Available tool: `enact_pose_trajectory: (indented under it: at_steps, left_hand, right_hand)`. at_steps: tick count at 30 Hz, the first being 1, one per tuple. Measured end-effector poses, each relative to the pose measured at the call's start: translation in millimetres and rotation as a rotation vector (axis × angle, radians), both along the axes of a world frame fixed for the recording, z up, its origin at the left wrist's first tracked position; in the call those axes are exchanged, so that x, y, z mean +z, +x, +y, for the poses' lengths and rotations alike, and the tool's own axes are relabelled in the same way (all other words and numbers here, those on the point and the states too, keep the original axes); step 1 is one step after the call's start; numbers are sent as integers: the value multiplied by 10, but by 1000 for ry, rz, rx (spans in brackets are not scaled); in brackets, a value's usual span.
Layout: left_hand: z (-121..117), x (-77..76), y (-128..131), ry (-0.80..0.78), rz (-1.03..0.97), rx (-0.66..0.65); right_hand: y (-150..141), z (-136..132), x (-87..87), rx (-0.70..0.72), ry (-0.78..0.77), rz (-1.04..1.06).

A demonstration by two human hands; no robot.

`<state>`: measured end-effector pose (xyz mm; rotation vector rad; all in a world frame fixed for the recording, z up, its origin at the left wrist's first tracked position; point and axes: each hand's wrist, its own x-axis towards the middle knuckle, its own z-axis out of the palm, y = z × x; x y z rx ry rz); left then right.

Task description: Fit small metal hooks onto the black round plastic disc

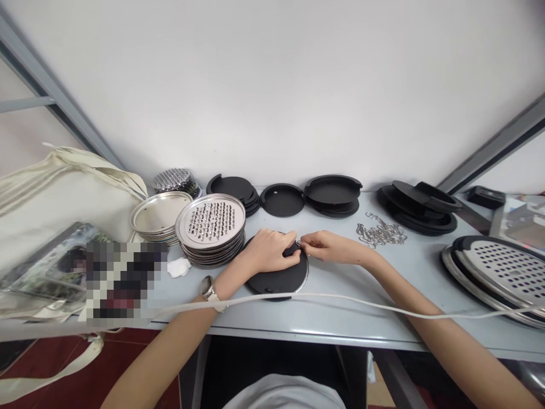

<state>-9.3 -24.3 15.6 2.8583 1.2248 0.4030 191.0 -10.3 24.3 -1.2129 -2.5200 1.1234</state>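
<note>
A black round disc [276, 279] with a thin metal rim lies on the table in front of me. My left hand [272, 250] rests over it, fingers and thumb closed around a black raised part [292, 249] at its far right edge. From the right, my right hand [319, 246] pinches a small shiny metal wire clip [298, 243] against that same part. The clip's exact shape is mostly hidden by my fingertips. A heap of similar-looking small metal pieces [380, 233] lies to the right of my right hand.
Left of the disc stand stacked metal grater plates [212, 222] and plain metal plates [160, 211]. Black round covers [332, 192] line the wall. Perforated discs [511, 267] are stacked at right. A white cable [361, 302] crosses in front. A cream bag [51, 193] stands left.
</note>
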Motion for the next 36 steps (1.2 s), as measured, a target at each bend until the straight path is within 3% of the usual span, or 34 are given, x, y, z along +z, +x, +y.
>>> enact_pose_trajectory:
  at_steps: [5,11,36]
  left_hand:
    - [-6,22,0,-2,15,-4]
    - [-3,24,-6,14,12,-100]
    - [5,-7,4,34,46,-74]
  right_hand:
    - [15,5,-7,-8,-22,-2]
    - [22,11,-8,10,-12,-2]
    - [43,9,1,-20,33,102]
